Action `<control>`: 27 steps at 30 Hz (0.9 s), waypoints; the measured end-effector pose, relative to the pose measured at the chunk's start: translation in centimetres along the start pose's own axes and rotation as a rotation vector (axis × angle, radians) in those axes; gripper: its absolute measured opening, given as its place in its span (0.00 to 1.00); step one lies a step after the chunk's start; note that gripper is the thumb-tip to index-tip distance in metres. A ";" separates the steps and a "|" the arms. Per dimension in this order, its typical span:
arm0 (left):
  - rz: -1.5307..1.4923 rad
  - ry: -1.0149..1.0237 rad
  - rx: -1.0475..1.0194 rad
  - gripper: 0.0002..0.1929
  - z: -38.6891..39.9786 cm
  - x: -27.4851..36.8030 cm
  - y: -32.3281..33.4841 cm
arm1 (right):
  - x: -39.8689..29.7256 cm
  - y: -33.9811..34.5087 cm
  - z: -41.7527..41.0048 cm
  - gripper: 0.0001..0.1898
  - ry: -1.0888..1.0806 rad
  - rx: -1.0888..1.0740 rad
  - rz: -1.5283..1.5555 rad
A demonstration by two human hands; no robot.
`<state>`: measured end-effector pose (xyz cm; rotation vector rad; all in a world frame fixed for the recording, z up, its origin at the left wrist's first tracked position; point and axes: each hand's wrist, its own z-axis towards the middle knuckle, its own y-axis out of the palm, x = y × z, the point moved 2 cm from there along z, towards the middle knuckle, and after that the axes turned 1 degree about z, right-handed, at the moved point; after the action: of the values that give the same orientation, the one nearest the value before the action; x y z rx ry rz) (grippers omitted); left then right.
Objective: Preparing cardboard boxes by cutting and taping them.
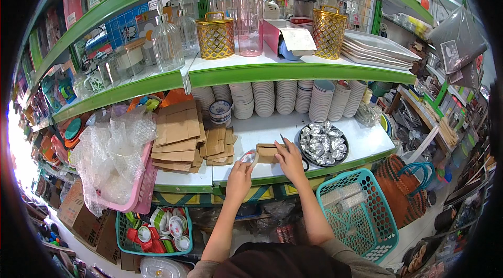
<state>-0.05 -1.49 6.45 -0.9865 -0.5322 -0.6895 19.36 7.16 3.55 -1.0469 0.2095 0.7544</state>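
In the head view, my left hand point(240, 174) pinches a roll of adhesive tape point(255, 159) at the shelf's front edge. My right hand point(290, 160) has its fingers on a small brown cardboard box point(266, 153), which lies just right of the roll. A dark pointed blade point(282, 138) sticks out above that hand and a black loop handle point(306, 165) shows beside it; they look like scissors held in the same hand. My palm covers their middle. Right of this hand stands a round black tray point(323, 162) full of foil-like silver pieces point(323, 142).
Flattened cardboard pieces point(177, 128) are piled to the left, beside a pink basket point(141, 183) of bubble wrap point(114, 160). Stacked bowls point(263, 99) line the back under a green-edged shelf point(298, 74). Below are a turquoise basket point(387, 215) and another of small wares point(155, 254).
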 end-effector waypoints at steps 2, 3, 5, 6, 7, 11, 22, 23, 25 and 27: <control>-0.037 -0.015 0.004 0.08 -0.1 -0.1 -0.1 | -0.2 -0.1 0.2 0.24 0.015 -0.016 -0.001; -0.073 -0.029 0.008 0.08 -0.1 -0.2 -0.2 | -0.3 -0.1 0.3 0.24 0.012 -0.017 0.000; -0.083 -0.019 0.020 0.08 -0.2 -0.1 -0.6 | -0.5 -0.1 0.5 0.24 0.008 -0.021 0.034; -0.097 -0.006 0.026 0.08 -0.2 0.0 -0.6 | -0.5 -0.2 0.6 0.24 0.009 -0.020 0.032; -0.099 -0.004 0.026 0.08 -0.2 0.1 -0.6 | -0.5 -0.3 0.7 0.23 0.000 -0.006 0.034; -0.111 0.002 0.048 0.08 -0.2 0.1 -0.8 | -2.0 -1.1 0.7 0.20 -0.045 0.084 -0.036; -0.151 0.174 0.053 0.09 -0.8 2.9 -2.5 | -10.7 -2.9 -0.9 0.18 -0.032 0.040 0.740; -0.114 0.231 0.054 0.10 -0.9 3.3 -2.8 | -11.0 -3.1 -1.1 0.18 -0.034 0.040 0.740; -0.078 0.294 0.057 0.11 -1.1 4.0 -3.2 | -11.4 -3.6 -1.2 0.18 0.017 0.050 0.762; -0.017 0.318 0.032 0.13 -1.2 4.3 -3.5 | -11.3 -3.7 -1.4 0.19 0.009 0.063 0.736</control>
<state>0.39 -5.08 10.80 -0.8226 -0.2720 -0.8324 13.76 -0.28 11.01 -0.9082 0.6427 1.3927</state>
